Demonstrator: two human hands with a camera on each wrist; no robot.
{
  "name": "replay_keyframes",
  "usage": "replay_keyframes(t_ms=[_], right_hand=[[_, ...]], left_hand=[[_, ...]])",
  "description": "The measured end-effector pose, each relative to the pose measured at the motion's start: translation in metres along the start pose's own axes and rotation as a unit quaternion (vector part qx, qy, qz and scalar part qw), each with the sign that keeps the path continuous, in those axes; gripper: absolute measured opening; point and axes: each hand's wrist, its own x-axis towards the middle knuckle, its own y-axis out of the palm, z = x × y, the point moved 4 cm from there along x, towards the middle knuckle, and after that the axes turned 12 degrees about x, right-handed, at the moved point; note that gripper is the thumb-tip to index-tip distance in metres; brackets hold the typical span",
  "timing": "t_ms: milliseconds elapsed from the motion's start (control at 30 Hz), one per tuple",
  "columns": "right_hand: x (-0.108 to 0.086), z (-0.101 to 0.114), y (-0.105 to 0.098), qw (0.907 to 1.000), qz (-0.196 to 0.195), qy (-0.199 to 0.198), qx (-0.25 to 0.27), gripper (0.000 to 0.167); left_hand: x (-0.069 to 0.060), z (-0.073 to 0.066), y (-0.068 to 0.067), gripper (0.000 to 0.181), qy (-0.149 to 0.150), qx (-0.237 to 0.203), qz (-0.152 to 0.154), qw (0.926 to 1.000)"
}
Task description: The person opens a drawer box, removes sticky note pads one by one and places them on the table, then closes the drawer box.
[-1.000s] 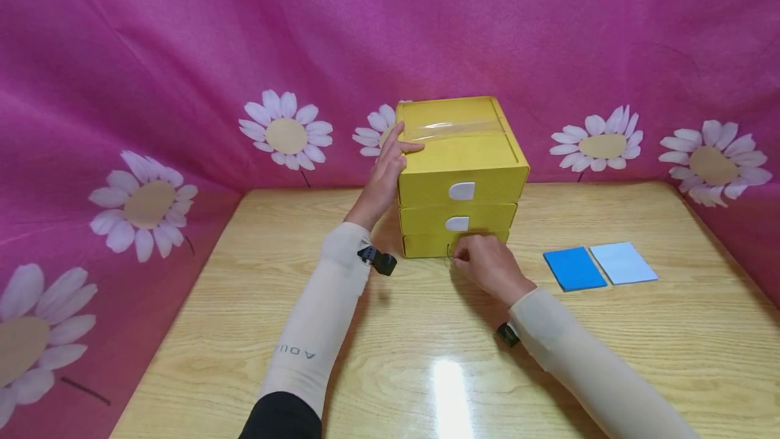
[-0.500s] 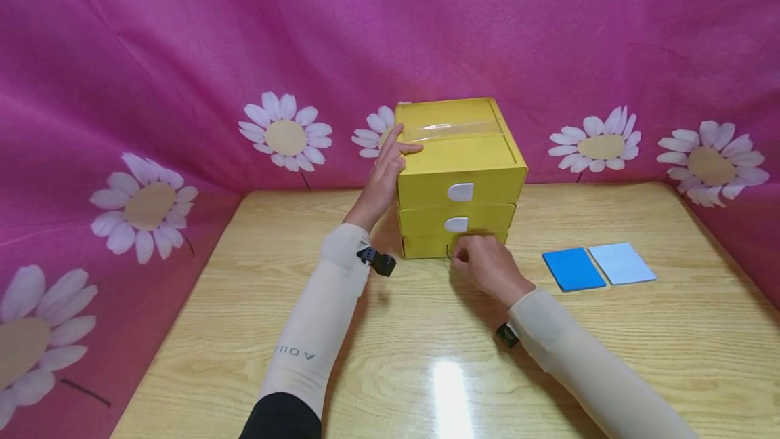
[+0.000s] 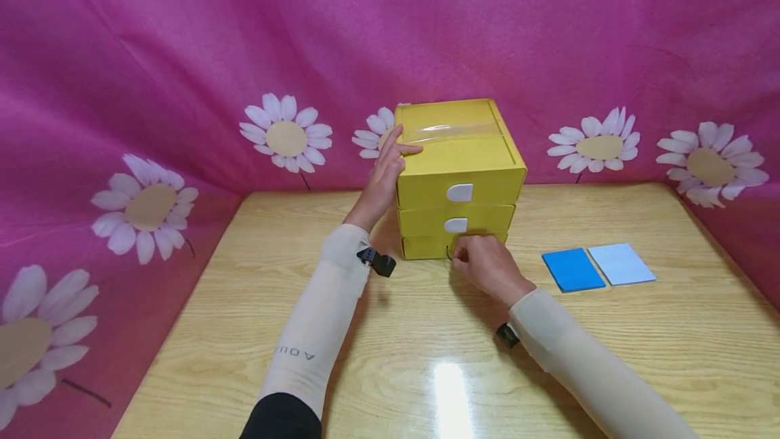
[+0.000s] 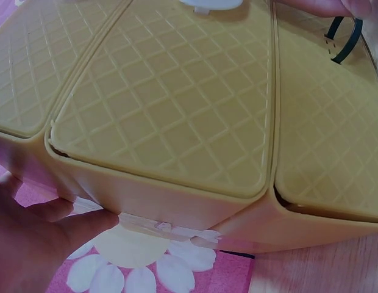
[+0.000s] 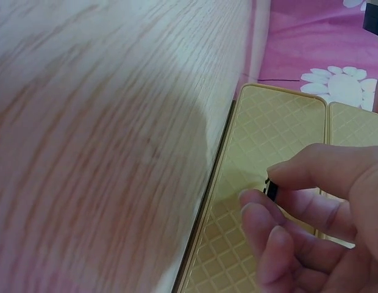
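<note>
A yellow three-drawer box (image 3: 460,158) stands at the back of the table, its drawers all closed. My left hand (image 3: 384,178) rests against its left side, with fingers extended over the top edge; the left wrist view shows these fingers (image 4: 85,229) on the side wall. At the bottom drawer (image 3: 424,247), my right hand (image 3: 487,266) pinches a dark loop pull (image 5: 272,190) between thumb and forefinger. The left wrist view also shows this dark loop (image 4: 350,41) against the drawer front. White tabs (image 3: 460,192) mark the upper two drawers.
To the right of the box, a blue square pad (image 3: 574,269) and a pale blue square pad (image 3: 622,263) lie side by side on the wooden table (image 3: 390,358). A pink flowered cloth (image 3: 390,32) hangs behind and along the sides. Clear tape (image 3: 451,131) crosses the box top.
</note>
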Motion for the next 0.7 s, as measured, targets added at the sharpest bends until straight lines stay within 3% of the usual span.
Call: replay_keyframes(t_ms=[200,433,700], right_hand=[[0.000,0.000,0.000,1.0000,-0.002,-0.009,-0.004,0.006],[-0.001,-0.001,0.000,0.9999,-0.003,-0.015,0.000,0.006],[-0.003,0.000,0.001,0.9995,0.012,-0.029,0.005,0.008]], left_hand=[[0.000,0.000,0.001,0.045,-0.007,0.006,-0.003,1.0000],[0.010,0.033,0.011,0.046,-0.003,0.011,-0.007,0.9999],[0.011,0.037,0.012,0.050,0.007,0.010,-0.016,0.9998]])
